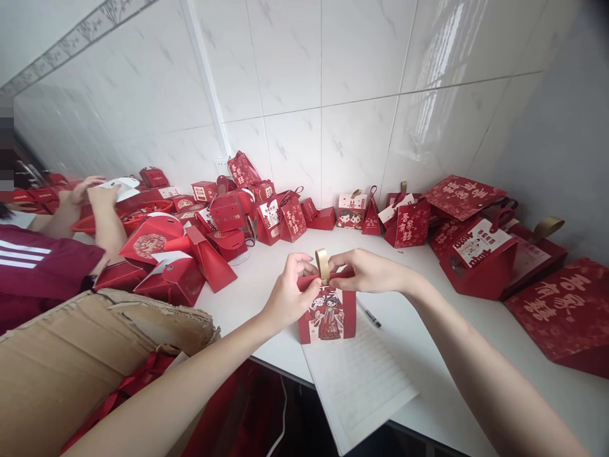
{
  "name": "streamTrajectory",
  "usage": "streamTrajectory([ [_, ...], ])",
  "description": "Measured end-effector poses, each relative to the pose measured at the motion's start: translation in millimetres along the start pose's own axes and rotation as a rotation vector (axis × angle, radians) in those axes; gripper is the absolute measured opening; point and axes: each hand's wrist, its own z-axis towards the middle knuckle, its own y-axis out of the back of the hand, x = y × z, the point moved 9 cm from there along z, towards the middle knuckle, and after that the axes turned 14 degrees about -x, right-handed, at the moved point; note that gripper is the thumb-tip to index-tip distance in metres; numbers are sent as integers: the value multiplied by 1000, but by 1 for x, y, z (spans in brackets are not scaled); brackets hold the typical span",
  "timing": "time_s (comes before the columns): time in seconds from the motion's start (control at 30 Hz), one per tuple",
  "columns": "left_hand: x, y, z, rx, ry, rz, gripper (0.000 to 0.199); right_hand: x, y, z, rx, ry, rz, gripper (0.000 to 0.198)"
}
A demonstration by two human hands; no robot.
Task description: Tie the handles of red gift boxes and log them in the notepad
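Well, against the tiled wall (356,76) runs a white table (240,301), with red gift boxes (228,212) crowded along its back and sides. On the near left, a torn-edged cardboard box (42,374) has red pieces (143,371) inside. Beyond it, another person's hands (104,197) hold a white piece (121,186) near a red basin (83,224) with red items in it. A lined notebook (371,374) overhangs the table's front. At its far end stands a printed red box (328,317), its inside hidden; the left hand (292,285) and right hand (364,273) pinch its top edge, one each side of a gold loop (322,263). Just right lies a pen (371,315).
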Motion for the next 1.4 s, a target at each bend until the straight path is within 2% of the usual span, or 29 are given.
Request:
streamTrajectory([
  [0.27,1,-2,0,17,26,-40,28,8,1,1,-16,72,-53,13],
  [0.53,-2,-2,0,17,-10,-8,28,4,3,1,-50,-3,-63,13],
  [0.83,0,-4,1,46,32,29,22,13,3,1,-46,66,-91,11],
  [0.97,-3,-2,1,18,11,15,19,10,5,-1,-42,0,-76,7],
  [1.07,-2,0,0,-1,21,28,18,9,15,-1,-150,-46,-53,11],
  [1.2,-1,-1,-1,2,27,38,16,14,27,1,-332,3,-89,11],
  [1.4,-7,-1,2,-20,-11,124,8,16,27,3,-380,16,-63,10],
])
